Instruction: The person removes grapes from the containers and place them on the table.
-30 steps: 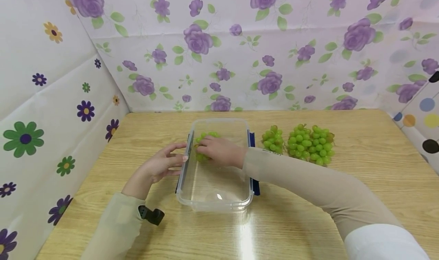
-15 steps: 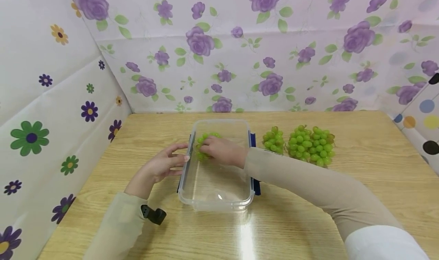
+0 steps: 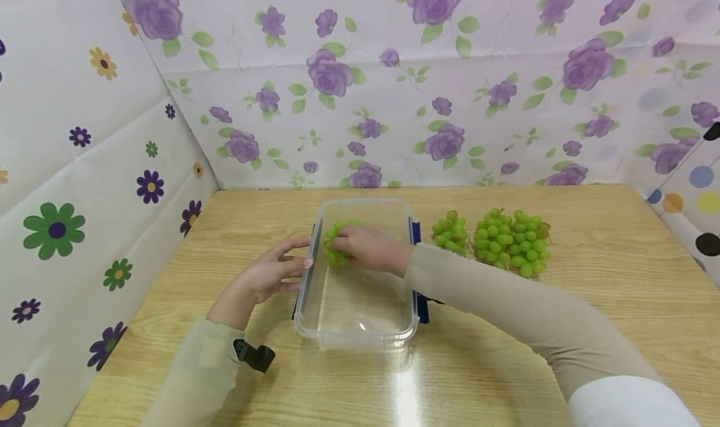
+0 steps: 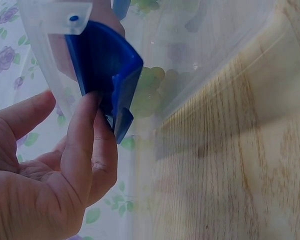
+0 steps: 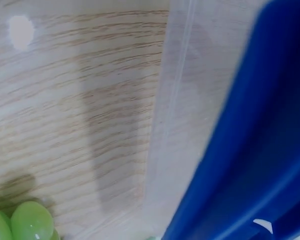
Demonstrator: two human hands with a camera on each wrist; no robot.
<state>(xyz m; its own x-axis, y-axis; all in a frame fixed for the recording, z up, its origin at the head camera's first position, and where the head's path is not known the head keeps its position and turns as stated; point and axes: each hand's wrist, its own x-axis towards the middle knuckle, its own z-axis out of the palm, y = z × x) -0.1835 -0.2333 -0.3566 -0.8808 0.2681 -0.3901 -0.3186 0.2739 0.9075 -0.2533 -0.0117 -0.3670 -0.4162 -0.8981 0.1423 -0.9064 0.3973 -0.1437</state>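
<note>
A clear plastic food container (image 3: 365, 336) with blue side latches stands on the table without a lid. My right hand (image 3: 368, 249) reaches into it from the right, its fingers curled over a bunch of green grapes (image 3: 336, 256) by the left wall. Most of those fingertips are hidden. Outside the left wall, my left hand (image 3: 270, 274) has its fingers spread, some tips touching the hanging blue latch (image 4: 107, 65). Through the plastic, blurred grapes (image 4: 149, 90) show in the left wrist view. A few grapes (image 5: 30, 220) and a blue latch (image 5: 250, 150) fill parts of the right wrist view.
To the right of the container lie a small grape bunch (image 3: 450, 232) and a larger heap of grapes (image 3: 512, 242), just beyond the right forearm. The wooden table (image 3: 607, 239) ends at flowered cloth (image 3: 388, 114) behind and on the left.
The whole scene shifts slightly right and down as the head camera moves. Both hands keep nearly the same places at the container, and the grapes stay where they were.
</note>
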